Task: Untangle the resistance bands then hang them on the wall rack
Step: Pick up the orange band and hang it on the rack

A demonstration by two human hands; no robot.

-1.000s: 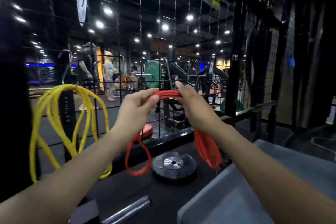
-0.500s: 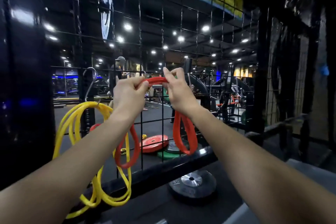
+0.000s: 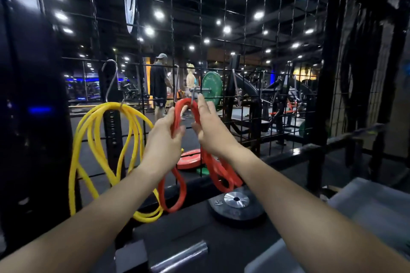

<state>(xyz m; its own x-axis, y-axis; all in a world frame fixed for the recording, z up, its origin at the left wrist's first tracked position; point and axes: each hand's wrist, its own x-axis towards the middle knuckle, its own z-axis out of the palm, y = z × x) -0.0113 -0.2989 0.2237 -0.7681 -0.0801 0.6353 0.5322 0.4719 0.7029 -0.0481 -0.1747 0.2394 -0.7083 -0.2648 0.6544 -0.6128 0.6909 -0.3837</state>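
Observation:
A red resistance band [image 3: 177, 193] is looped at its top over a small metal hook [image 3: 193, 96] on the black wire-grid wall rack [image 3: 246, 29]. My left hand [image 3: 165, 137] grips the band's left strands just below the hook. My right hand [image 3: 209, 126] holds the right strands, forefinger pointing up beside the hook. The band's lower loops dangle under both wrists. To the left, a yellow band [image 3: 97, 144] hangs in several loops from a larger S-hook [image 3: 112, 80] on the same grid.
A black weight plate [image 3: 236, 205] lies flat on the dark shelf below the grid. Red and green plates [image 3: 190, 158] lie on the floor beyond. A grey bin [image 3: 372, 204] sits at the lower right. People stand in the gym behind the grid.
Both hands lifted the red band's top from in front of the grid up to the small hook. The view shifted closer to the rack, and the yellow band now sits further left.

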